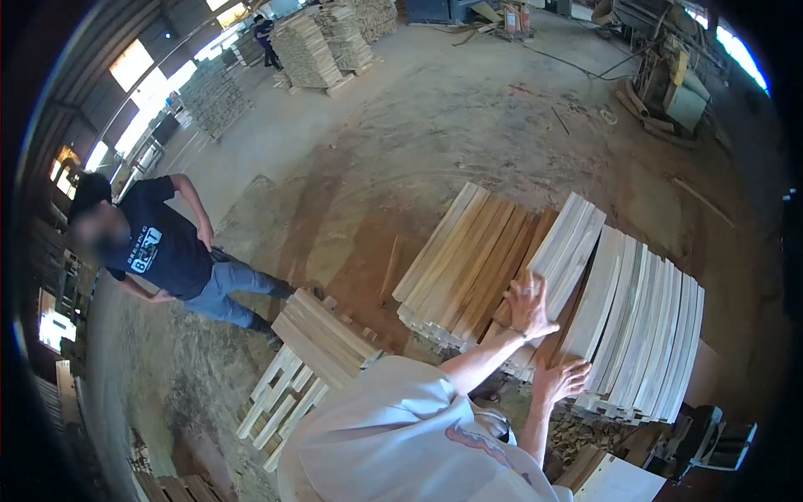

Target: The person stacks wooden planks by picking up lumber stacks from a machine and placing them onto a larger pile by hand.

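Wooden boards lie side by side in a wide stack, with pale boards [640,326] on the right and browner boards [468,263] on the left. My left hand [529,308] rests on the boards near the middle, its fingers spread beside a raised pale group [569,238]. Closer to my body, my right hand [562,381] touches the near ends of the boards with its fingers stretched out. A dark gap shows between the raised group and the pale boards on the right. Neither hand is wrapped round a board.
A person in a dark T-shirt [171,243] stands at the left, near a smaller wood stack [314,339]. Tall wood stacks [309,50] and another person [265,40] are farther back. Machinery [682,88] stands at the upper right. A metal device [703,443] is at the lower right.
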`<state>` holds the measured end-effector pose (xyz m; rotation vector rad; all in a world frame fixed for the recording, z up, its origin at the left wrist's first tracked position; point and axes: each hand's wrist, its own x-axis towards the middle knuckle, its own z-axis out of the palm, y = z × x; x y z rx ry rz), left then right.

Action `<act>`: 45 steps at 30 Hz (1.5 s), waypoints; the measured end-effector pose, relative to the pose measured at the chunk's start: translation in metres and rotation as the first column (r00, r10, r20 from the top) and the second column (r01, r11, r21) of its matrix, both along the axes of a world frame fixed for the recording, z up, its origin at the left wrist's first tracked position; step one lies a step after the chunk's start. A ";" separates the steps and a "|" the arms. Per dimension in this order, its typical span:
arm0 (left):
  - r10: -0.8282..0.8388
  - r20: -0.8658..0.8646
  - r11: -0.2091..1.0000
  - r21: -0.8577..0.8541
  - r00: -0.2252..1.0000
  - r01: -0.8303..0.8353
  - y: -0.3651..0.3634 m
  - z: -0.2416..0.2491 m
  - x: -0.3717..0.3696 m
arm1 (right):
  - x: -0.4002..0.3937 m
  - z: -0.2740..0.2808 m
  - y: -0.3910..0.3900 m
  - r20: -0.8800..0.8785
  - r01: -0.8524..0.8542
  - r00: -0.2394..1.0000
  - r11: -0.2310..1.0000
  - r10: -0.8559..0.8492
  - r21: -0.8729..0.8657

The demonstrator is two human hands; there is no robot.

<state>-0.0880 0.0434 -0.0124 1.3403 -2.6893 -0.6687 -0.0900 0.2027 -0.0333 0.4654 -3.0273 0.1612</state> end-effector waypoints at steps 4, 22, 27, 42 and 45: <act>-0.051 0.088 0.998 0.039 0.995 0.048 0.006 0.009 0.048 | -0.018 0.029 0.005 0.223 0.102 0.971 0.993 -0.087 -0.059; -0.080 -0.177 0.869 0.470 0.981 0.156 -0.091 -0.013 0.038 | -0.020 0.002 0.071 0.603 0.420 0.781 0.580 0.160 -0.698; 0.265 -0.400 -0.163 0.878 0.877 0.450 -0.116 -0.033 0.119 | 0.041 0.097 0.218 0.590 0.448 0.761 0.437 0.270 -0.779; -0.618 -0.562 -0.012 0.706 0.550 0.708 0.267 0.225 -0.048 | 0.051 0.066 0.565 0.219 0.411 0.906 0.880 -0.364 -0.238; -0.844 -0.493 -0.194 0.650 0.213 0.735 0.361 0.209 -0.122 | 0.051 0.022 0.560 0.252 0.418 0.900 0.867 -0.355 -0.270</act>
